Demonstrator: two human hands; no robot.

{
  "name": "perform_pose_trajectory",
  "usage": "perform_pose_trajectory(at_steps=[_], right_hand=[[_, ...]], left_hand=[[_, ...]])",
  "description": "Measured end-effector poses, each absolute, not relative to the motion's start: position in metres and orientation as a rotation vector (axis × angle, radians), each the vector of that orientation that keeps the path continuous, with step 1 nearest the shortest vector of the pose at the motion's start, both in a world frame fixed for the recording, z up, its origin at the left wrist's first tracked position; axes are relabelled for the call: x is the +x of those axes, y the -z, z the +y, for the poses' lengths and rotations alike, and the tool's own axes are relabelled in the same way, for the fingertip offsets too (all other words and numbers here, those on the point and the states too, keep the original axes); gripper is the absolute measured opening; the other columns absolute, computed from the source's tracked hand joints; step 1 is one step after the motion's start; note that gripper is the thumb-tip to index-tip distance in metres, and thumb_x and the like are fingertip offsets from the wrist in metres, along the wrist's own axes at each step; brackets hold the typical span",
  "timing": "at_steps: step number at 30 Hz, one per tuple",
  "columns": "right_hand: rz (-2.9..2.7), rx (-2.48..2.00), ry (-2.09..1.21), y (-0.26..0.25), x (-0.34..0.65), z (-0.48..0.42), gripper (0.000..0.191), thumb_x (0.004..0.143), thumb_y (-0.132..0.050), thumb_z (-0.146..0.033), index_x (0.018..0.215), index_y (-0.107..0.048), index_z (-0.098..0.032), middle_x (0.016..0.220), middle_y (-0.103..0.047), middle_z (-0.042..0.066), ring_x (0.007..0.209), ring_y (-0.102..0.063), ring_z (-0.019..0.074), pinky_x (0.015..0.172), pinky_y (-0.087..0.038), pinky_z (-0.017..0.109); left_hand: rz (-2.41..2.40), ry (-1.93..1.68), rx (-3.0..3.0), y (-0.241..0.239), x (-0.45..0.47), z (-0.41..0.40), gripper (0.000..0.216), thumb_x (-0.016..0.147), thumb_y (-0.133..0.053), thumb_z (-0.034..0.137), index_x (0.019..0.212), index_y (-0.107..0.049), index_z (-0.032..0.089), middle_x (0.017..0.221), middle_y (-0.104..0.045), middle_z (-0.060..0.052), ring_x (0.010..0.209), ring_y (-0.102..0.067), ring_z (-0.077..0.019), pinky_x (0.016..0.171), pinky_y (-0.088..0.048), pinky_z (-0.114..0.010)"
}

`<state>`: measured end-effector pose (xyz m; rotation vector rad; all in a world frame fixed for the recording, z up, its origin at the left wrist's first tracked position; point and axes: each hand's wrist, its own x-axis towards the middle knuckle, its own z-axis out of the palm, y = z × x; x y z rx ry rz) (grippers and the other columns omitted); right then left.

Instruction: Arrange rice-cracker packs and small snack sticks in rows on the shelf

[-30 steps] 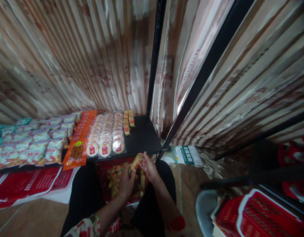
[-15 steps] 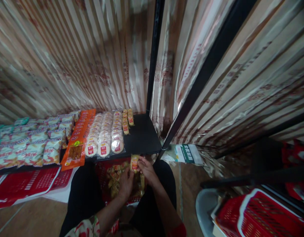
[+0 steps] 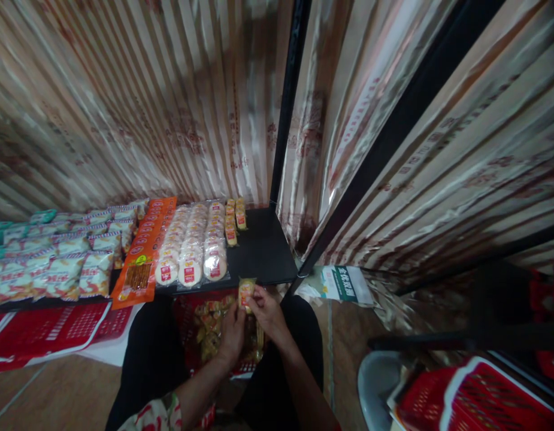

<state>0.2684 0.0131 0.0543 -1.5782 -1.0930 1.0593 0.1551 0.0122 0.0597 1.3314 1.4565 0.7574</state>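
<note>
A small yellow snack packet point(image 3: 246, 291) with a red-and-white label is held upright above a red basket point(image 3: 182, 317). My right hand point(image 3: 266, 312) pinches its right side between thumb and fingers. The fingers of my left hand point(image 3: 232, 334) are closed at the packet's lower left edge. Below, many similar yellow packets point(image 3: 209, 335) lie loose in the basket between my knees. On the black shelf point(image 3: 265, 251) ahead, two short rows of the same packets point(image 3: 232, 230) stand beside rows of round white crackers point(image 3: 189, 270) in clear wrap.
Left along the shelf are an orange snack bag point(image 3: 139, 275) and rows of white snack bags point(image 3: 94, 272). A black post point(image 3: 321, 242) rises at the shelf's right corner. Red baskets point(image 3: 47, 335) sit at the lower left, another point(image 3: 492, 395) at the lower right by a grey basin point(image 3: 371, 383).
The packet stays between my hands and has turned slightly, rising a little. My hands have barely moved. The view has shifted slightly.
</note>
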Motion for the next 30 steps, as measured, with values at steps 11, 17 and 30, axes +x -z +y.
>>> perform_pose_trajectory(at_steps=[11,17,30], right_hand=[[-1.304,-1.795,-0.774,-0.088,0.281,0.023,0.033,0.081,-0.05,-0.031,0.108,-0.064,-0.018,0.09,-0.064,0.005,0.077,-0.063,0.0159,0.073,-0.049,0.027],[-1.243,-1.814,-0.739,-0.088,0.286,0.038,0.036,0.079,-0.052,-0.032,0.112,-0.061,-0.018,0.094,-0.064,0.005,0.08,-0.064,0.016,0.073,-0.05,0.026],[-1.261,-1.822,-0.588,-0.085,0.302,0.065,0.033,0.079,-0.053,-0.031,0.109,-0.06,-0.018,0.087,-0.064,0.004,0.075,-0.062,0.0156,0.075,-0.049,0.027]], left_hand=[[1.299,-0.896,1.189,-0.076,0.17,0.032,0.046,0.078,-0.047,0.051,0.107,-0.054,0.016,0.1,-0.068,-0.011,0.078,-0.066,-0.0195,0.068,-0.052,-0.031],[1.259,-0.915,1.12,-0.081,0.181,0.046,0.038,0.079,-0.048,0.051,0.099,-0.046,0.018,0.089,-0.067,-0.008,0.071,-0.066,-0.0185,0.06,-0.053,-0.032],[1.624,-0.673,1.698,-0.097,0.192,0.082,0.031,0.086,-0.043,0.028,0.105,-0.065,0.016,0.097,-0.059,-0.008,0.091,-0.058,-0.0177,0.085,-0.044,-0.029]])
